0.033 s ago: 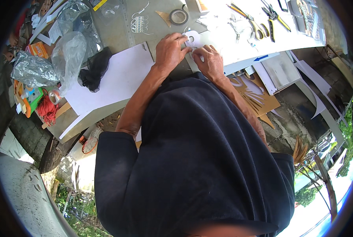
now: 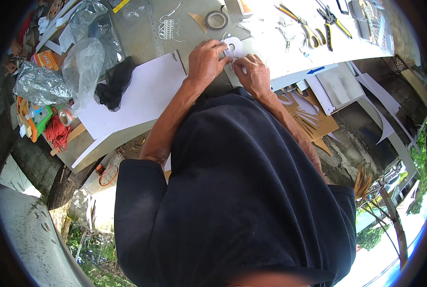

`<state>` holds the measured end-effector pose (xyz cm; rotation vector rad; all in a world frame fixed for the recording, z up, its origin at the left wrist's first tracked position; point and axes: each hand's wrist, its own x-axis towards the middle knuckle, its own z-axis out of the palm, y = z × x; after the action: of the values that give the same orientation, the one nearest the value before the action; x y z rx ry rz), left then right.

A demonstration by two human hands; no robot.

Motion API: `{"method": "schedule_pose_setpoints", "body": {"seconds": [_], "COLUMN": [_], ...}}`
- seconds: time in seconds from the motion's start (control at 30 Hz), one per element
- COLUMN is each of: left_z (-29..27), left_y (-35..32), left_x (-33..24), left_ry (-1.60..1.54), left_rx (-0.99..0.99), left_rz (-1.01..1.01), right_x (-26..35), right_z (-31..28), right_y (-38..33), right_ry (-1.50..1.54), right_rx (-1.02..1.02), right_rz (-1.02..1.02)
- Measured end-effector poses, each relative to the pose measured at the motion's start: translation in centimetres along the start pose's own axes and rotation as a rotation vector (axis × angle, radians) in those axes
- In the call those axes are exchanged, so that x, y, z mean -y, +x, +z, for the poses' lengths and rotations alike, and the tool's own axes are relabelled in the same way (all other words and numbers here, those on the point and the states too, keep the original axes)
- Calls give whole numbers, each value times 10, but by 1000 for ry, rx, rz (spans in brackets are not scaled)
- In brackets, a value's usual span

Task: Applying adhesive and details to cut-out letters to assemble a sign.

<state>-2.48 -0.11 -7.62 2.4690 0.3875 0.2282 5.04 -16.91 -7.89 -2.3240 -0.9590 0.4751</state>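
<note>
At the table's near edge, my left hand (image 2: pixel 206 62) is closed on a small white piece with a rounded opening (image 2: pixel 236 46), gripping its left side between thumb and fingers. My right hand (image 2: pixel 255 74) has its fingers curled in a pinch just below the same piece; what lies between the fingertips is too small to make out. A thin wire end stands up beside the piece. Farther left on the table lies a row of small white light modules joined by wires (image 2: pixel 169 29). Beyond my hands are a roll of black tape (image 2: pixel 216 20) and a brown triangular scrap (image 2: pixel 198 21).
Yellow-and-black scissors (image 2: pixel 305 27) and pliers (image 2: pixel 335 23) lie on the bright surface at right. A white sheet (image 2: pixel 141 88), clear plastic bags (image 2: pixel 84 64), black mesh (image 2: pixel 115 83) and red cord (image 2: pixel 58 134) are at left. Brown cut-out board (image 2: pixel 313 115) sits below the table's right side.
</note>
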Motion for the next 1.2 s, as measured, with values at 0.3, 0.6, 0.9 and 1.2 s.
{"method": "schedule_pose_setpoints", "body": {"seconds": [0.3, 0.6, 0.9, 1.2], "left_z": [3, 4, 5, 7], "left_y": [-1, 0, 0, 0], "left_x": [5, 5, 6, 7], "left_ry": [-18, -15, -18, -20], "left_rx": [-3, -37, -48, -67], "left_rz": [-17, -3, -5, 6], "right_x": [2, 4, -6, -5], "right_z": [4, 10, 14, 10], "right_y": [8, 7, 2, 2], "right_ry": [59, 50, 28, 16], "right_rx": [17, -101, -152, -132], "right_rz": [119, 50, -148, -181]}}
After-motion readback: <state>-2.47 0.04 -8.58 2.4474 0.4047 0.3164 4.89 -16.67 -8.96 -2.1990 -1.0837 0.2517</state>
